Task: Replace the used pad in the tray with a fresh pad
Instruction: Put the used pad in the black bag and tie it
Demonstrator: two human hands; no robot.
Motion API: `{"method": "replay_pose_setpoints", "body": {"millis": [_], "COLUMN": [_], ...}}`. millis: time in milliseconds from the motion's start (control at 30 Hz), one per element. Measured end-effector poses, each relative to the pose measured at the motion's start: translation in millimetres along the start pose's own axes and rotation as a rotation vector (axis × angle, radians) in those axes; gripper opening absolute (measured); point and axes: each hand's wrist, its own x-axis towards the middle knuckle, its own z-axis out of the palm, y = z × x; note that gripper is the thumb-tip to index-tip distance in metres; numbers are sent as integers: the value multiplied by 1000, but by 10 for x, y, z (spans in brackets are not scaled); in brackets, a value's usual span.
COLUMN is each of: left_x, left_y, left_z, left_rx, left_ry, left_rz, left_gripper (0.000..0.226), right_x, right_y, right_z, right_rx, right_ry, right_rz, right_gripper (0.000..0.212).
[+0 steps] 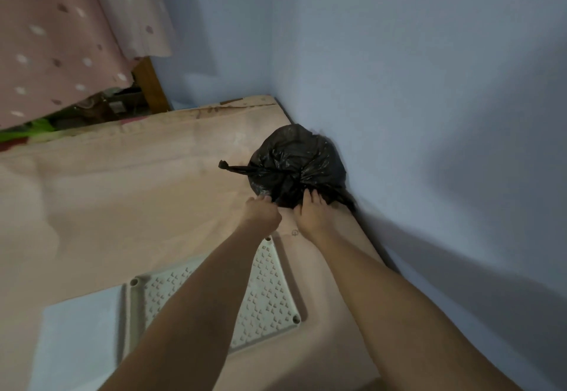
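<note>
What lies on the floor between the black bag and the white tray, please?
In the head view, both hands do: the left hand and right hand grip the black bag at its near edge, above bare pink floor covering before the white tray.

Glossy crinkled plastic bag [296, 160], matt perforated plastic tray [267, 292], smooth pink sheet [122, 194]

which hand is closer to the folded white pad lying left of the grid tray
Left. The left hand grips the black bag's near edge, on the side toward the pad. The right hand holds the bag farther right, beyond the tray.
</note>
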Motion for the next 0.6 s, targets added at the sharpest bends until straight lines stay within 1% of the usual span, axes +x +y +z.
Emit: {"method": "replay_pose_setpoints", "body": {"millis": [100, 200, 467, 600], "left_x": [-314, -615, -1307, -1597], "left_y": [-115, -264, -590, -744], "left_z": [-29, -43, -197, -260], "left_rx": [110, 118, 121, 132], "left_ry": [-47, -55, 8, 46], "left_rz": [21, -2, -24, -46], "left_gripper": [37, 38, 38, 37], "right_x": [-286, -575, -1180, -1404], "right_y": [-160, -330, -835, -1098], "right_z": [-80, -133, -313, -373], "right_rx": [-90, -159, -218, -252], "right_ry": [-57, -57, -3, 25], "right_rz": [7, -29, -37, -85], "right_gripper": [55, 53, 49, 47]}}
